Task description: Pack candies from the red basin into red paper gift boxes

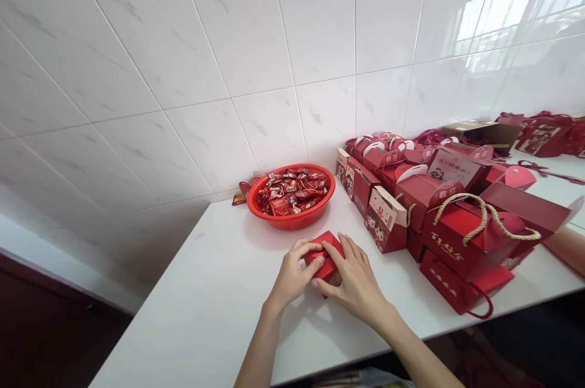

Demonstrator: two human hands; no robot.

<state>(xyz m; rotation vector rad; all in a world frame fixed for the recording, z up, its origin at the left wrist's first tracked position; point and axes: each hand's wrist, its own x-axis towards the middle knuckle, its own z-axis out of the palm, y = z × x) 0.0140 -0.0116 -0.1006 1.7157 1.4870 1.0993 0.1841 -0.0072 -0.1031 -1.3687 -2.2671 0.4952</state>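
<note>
Cupping the small red box [329, 239] from both sides, the left hand [291, 273] and right hand [361, 287] have fingers closed around it, on the white table [205, 296], near side of the red basin [292, 223]. Pressing thumbs could crease that thin-looking card! Both forearms angle in from the near edge, fingers curled over the top, stacked boxes [450, 245] off right.

"Wall?"
"White tiles [256, 22], grey streaks, window reflection [500, 4] upper right."
"Table [205, 290]?"
"White. Red basin [292, 223] near wall, wrapped sweets [292, 190] inside."
"Right side?"
"Red gift boxes [423, 190], crowded, some stacked. Rope handles [479, 217] on a front one. Brown carton [507, 132] behind, open."
"Lower left?"
"Dark area, can't tell what."
</note>
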